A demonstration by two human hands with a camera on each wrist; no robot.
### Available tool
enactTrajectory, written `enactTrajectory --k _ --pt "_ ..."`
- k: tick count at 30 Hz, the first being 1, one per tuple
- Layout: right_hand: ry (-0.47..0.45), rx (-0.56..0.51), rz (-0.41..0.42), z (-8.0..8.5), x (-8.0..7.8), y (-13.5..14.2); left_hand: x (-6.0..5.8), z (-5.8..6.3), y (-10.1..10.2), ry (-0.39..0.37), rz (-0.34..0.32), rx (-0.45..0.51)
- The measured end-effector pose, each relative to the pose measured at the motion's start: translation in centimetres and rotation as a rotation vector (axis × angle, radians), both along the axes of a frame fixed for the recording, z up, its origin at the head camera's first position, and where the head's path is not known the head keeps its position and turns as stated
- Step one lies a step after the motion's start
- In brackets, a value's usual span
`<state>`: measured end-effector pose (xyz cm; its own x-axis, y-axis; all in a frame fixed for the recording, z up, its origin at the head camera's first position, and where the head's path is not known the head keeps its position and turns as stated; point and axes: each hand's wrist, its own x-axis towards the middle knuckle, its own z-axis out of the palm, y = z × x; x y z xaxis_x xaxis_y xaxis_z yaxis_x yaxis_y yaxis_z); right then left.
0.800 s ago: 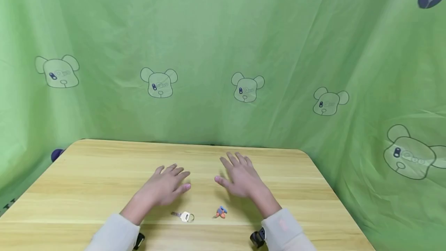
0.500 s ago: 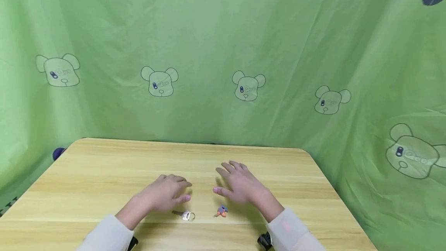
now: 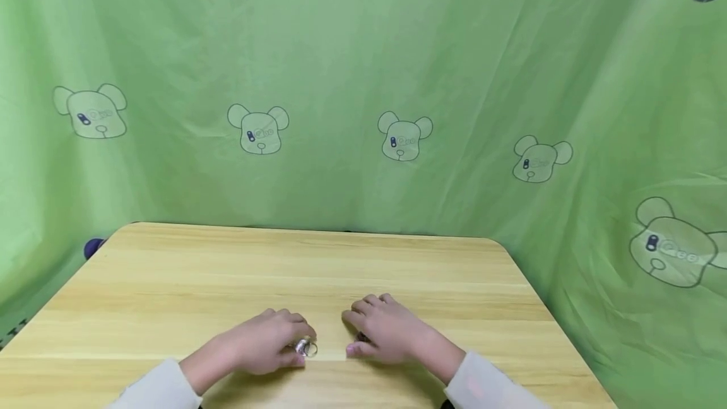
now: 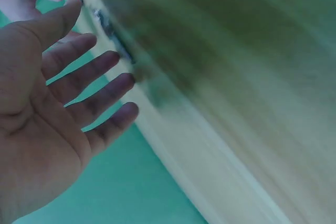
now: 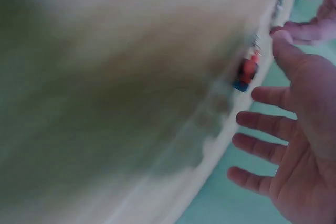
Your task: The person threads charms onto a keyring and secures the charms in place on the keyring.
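A silver key with a ring (image 3: 307,347) lies on the wooden table, partly covered by my left hand (image 3: 262,342) in the head view. The left wrist view shows that hand's fingers spread and only slightly bent, with the key (image 4: 112,32) just past the fingertips. My right hand (image 3: 393,333) arches over a small orange-and-blue figure charm (image 5: 249,70) with a short chain. Most of the charm is hidden under the fingers in the head view. In the right wrist view it lies on the tabletop, between the thumb and the loosely extended fingers.
The pale wooden table (image 3: 318,264) has rounded far corners. Behind it and along the right hangs a green curtain (image 3: 335,68) printed with bear heads. Both forearms come in from the near edge in light sleeves (image 3: 156,390).
Both hands have come down and nearer the body, from above and beyond the key and charm to right over them. The key and charm stay in about the same place.
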<state>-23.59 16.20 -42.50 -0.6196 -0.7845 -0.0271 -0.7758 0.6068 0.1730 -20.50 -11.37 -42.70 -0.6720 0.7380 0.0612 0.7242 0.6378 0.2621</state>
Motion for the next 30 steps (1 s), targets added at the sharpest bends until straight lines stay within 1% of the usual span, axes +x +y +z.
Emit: enactTrajectory --k 3,7,12,15,19,21,24,28,30 --pt "-0.001 -0.015 0.063 -0.4 0.4 0.3 0.1 -0.3 0.1 0.030 -0.022 0.024" --pt "-0.017 -0.080 0.137 -0.8 0.8 0.6 0.1 -1.0 0.3 0.050 -0.019 0.063" --pt "-0.058 -0.189 0.168 -1.3 1.1 0.8 -0.2 -1.6 0.4 0.039 -0.029 0.098" --pt "-0.039 -0.236 0.186 -1.6 0.9 1.0 -0.3 -1.7 0.4 0.051 -0.046 0.109" --pt "-0.054 -0.303 0.215 -2.1 0.4 1.3 -0.6 -1.5 0.5 0.074 -0.079 0.141" --pt "-0.064 -0.331 0.233 -2.3 0.2 1.4 -0.7 -1.4 0.5 0.068 -0.085 0.159" --pt "-0.065 -0.355 0.263 -2.4 0.0 1.5 -0.9 -1.4 0.5 0.027 -0.071 0.169" --pt "-0.034 -0.351 0.304 -2.3 -0.2 1.3 -1.1 -1.7 0.4 -0.020 -0.052 0.170" --pt "-0.015 -0.331 0.317 -2.2 -0.2 1.1 -1.3 -1.8 0.4 -0.021 -0.057 0.173"
